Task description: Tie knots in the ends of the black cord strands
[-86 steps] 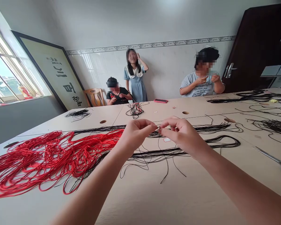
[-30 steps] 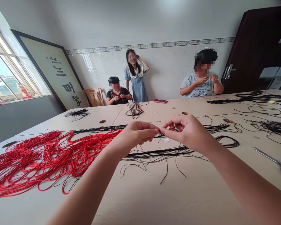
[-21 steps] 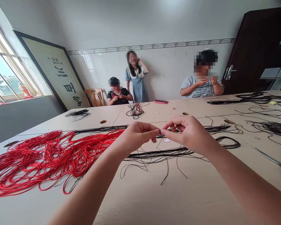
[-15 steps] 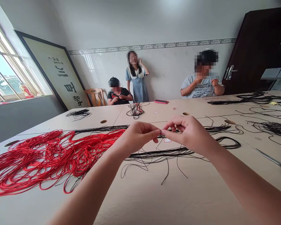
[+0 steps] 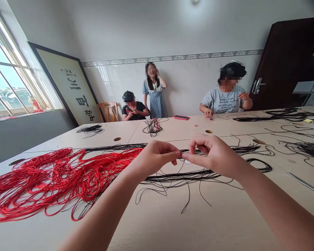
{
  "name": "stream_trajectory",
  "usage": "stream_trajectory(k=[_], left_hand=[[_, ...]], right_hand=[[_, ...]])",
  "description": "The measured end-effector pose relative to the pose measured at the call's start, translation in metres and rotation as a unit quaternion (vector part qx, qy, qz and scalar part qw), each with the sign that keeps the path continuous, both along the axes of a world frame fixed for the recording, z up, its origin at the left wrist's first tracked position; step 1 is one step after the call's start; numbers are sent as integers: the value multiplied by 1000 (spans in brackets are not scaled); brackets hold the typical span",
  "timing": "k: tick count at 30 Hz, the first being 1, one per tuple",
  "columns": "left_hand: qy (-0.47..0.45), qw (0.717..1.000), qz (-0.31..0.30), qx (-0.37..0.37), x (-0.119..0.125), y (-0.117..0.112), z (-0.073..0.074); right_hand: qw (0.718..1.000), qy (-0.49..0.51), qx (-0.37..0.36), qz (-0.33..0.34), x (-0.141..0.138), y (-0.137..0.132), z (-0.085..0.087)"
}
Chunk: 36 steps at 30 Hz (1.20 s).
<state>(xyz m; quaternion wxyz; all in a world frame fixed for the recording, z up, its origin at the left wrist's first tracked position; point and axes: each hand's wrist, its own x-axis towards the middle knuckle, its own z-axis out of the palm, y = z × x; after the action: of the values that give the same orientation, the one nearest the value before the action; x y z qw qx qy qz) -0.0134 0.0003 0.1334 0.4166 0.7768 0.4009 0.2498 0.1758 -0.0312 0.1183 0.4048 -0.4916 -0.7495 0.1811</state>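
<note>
Pinching black cord (image 5: 181, 154) over table (image 5: 167, 226) with left hand (image 5: 155, 158); meeting it with curled right hand (image 5: 214, 155), can't tell if gripping. Can barely make out cord. Seeing scissors (image 5: 305, 183) cut off at table's right side.

Large dark brush characters (image 5: 82, 101) run down a framed board (image 5: 60, 83) leaning by the window; they appear turned on their side. The upper two look like 川 and 百; the one below them cannot be read with certainty. A column of smaller writing near the board's top is too small to read. On the grey T-shirt (image 5: 216, 99) of the seated person at the right, several printed lines run across the chest, one including "FROM JANE". The red print on the black shirt (image 5: 139, 108) stays illegible.
</note>
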Motion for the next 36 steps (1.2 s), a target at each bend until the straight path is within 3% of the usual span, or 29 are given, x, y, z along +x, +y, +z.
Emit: stream_trajectory(k=[4, 8, 14, 18, 21, 28, 36], left_hand=[[-11, 1000, 28, 6, -1, 0, 5], [-12, 998, 55, 12, -3, 1, 7], [-17, 996, 84, 29, -7, 15, -4], [-42, 981, 188, -3, -18, 35, -10], [-79, 971, 225, -2, -30, 50, -11], [-124, 957, 263, 8, -53, 72, -13], [-120, 955, 272, 21, -53, 72, -12]], right_hand=[[1000, -25, -12, 11, 6, -3, 4], [998, 25, -41, 29, 9, -5, 6], [997, 33, -66, 38, 9, -5, 4], [995, 0, -91, 26, 8, -1, -1], [995, -25, -98, 18, 7, 4, -6], [991, -39, -127, 18, 2, 10, -14], [983, -75, -159, 46, 3, 1, -5]])
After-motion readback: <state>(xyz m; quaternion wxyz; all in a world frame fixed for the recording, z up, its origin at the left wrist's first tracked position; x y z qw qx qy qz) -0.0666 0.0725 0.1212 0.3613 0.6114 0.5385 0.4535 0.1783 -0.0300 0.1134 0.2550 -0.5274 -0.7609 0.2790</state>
